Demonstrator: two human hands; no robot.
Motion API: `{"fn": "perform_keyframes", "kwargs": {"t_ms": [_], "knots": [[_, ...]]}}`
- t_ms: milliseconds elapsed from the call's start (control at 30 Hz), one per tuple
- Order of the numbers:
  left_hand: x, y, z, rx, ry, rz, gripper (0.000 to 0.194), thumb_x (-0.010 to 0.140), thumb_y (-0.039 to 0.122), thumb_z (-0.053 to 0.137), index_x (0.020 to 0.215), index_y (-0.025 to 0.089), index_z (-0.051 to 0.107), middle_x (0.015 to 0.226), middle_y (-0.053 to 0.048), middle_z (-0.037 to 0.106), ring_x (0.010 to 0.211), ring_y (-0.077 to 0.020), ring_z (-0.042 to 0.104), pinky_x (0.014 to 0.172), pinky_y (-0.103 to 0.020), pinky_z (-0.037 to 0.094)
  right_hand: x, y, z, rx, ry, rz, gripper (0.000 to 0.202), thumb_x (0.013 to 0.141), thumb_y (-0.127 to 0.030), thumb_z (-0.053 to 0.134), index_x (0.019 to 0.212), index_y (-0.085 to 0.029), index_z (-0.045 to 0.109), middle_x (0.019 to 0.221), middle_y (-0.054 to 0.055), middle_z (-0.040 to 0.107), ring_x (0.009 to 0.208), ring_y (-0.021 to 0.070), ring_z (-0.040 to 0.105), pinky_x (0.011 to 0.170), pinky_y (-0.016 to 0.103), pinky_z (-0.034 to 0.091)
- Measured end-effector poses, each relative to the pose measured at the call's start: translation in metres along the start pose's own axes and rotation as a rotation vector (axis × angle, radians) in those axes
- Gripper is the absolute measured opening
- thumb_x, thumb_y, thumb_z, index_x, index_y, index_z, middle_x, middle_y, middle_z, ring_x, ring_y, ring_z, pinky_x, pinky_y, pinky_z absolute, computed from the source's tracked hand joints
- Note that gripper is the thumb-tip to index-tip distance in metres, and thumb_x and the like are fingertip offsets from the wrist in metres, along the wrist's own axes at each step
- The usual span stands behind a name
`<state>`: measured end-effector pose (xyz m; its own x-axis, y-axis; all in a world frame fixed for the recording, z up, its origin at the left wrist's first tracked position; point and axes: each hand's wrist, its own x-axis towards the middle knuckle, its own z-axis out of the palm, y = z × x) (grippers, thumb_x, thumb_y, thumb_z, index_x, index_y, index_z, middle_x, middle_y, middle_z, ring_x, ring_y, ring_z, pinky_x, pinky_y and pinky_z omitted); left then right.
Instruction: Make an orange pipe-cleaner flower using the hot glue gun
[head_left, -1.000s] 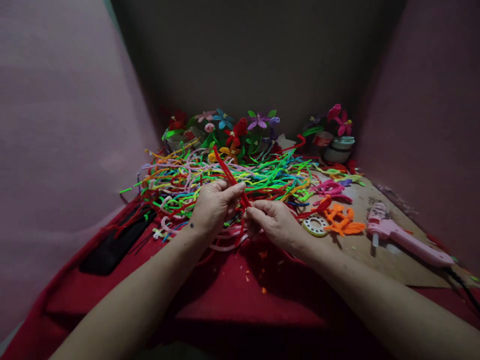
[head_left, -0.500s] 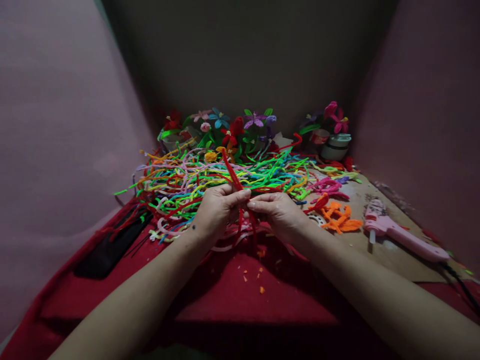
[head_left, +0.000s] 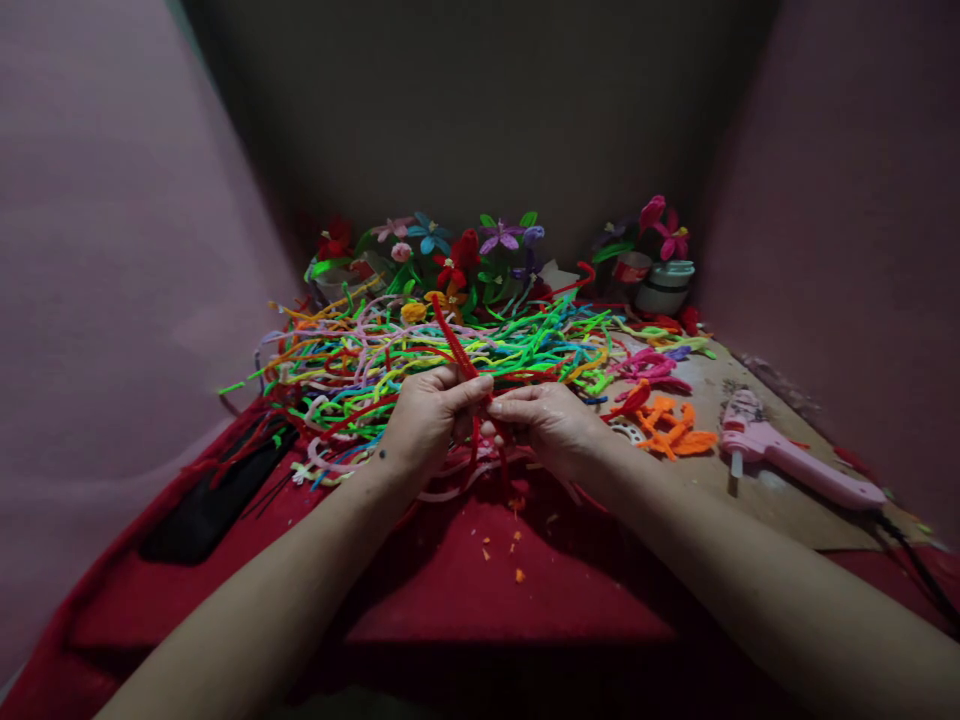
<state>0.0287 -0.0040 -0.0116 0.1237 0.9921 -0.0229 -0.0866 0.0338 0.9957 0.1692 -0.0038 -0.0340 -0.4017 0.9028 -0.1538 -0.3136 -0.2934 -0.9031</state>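
Red pipe cleaners (head_left: 452, 340) are pinched between both hands above the front of the table. My left hand (head_left: 433, 408) is closed on them, thumb on top, and their upper ends point up and away. My right hand (head_left: 546, 415) also pinches the red pipe cleaners, its fingertips meeting those of the left. Lower red ends hang down below the fingers. Just behind lies a big heap of coloured pipe cleaners (head_left: 360, 345). Exactly how the red strands cross is hidden by the fingers.
At the right, a pink glue gun (head_left: 810, 465) rests on a board (head_left: 787, 520), near orange pipe-cleaner pieces (head_left: 679, 430). Pipe-cleaner flowers (head_left: 501, 235) and a jar (head_left: 667, 288) stand at the back. A black phone-like slab (head_left: 202, 500) lies left on red cloth (head_left: 510, 610).
Both hands keep the same pinch on the red pipe cleaners. The whole view has shifted slightly, so things appear a little further left.
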Motion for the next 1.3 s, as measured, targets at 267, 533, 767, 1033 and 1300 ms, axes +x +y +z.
{"fn": "perform_keyframes", "kwargs": {"t_ms": [267,533,767,1033,1300], "knots": [[-0.006,0.008,0.002,0.48,0.099,0.203,0.031,0.074,0.033,0.061,0.052,0.013,0.049,0.043,0.005,0.041,0.038,-0.0053,0.035,0.037,-0.019,0.026,0.0,0.002,-0.003,-0.026,0.058,-0.11,0.012,0.061,-0.023,0.067,0.059,-0.011,0.064,0.053,0.002,0.061,0.042,0.0071,0.046,0.046,0.023,0.035],[0.001,0.011,-0.017,1.096,-0.124,0.969,0.015,0.083,0.018,0.049,0.083,0.013,0.063,0.081,-0.005,0.054,0.073,-0.0128,0.051,0.063,-0.024,0.041,0.001,-0.003,-0.004,-0.089,0.041,-0.141,0.01,0.062,-0.018,0.064,0.055,-0.011,0.063,0.049,0.0,0.059,0.041,0.0067,0.045,0.045,0.022,0.033],[-0.002,0.026,-0.024,1.395,-0.171,1.163,0.017,0.083,0.024,0.052,0.073,0.019,0.065,0.079,-0.005,0.06,0.075,-0.0164,0.046,0.071,-0.03,0.037,-0.001,-0.006,-0.007,-0.166,-0.079,-0.201,0.008,0.064,-0.018,0.065,0.06,-0.012,0.064,0.049,-0.001,0.057,0.045,0.0071,0.046,0.05,0.023,0.035],[-0.008,0.036,-0.027,1.251,-0.264,1.065,0.012,0.082,0.024,0.054,0.08,0.018,0.064,0.079,-0.004,0.063,0.079,-0.0162,0.049,0.077,-0.031,0.038,-0.001,-0.004,-0.008,-0.11,-0.172,-0.22,0.01,0.066,-0.022,0.067,0.063,-0.013,0.063,0.048,-0.004,0.053,0.044,0.007,0.045,0.049,0.022,0.034],[-0.017,0.039,-0.021,1.393,-0.341,0.955,0.016,0.082,0.023,0.05,0.074,0.018,0.063,0.072,-0.004,0.063,0.075,-0.016,0.053,0.076,-0.032,0.037,-0.011,-0.01,-0.001,-0.495,-0.128,-0.271,0.015,0.072,-0.021,0.057,0.061,-0.013,0.06,0.052,-0.002,0.055,0.048,0.0082,0.046,0.052,0.023,0.035]]}}
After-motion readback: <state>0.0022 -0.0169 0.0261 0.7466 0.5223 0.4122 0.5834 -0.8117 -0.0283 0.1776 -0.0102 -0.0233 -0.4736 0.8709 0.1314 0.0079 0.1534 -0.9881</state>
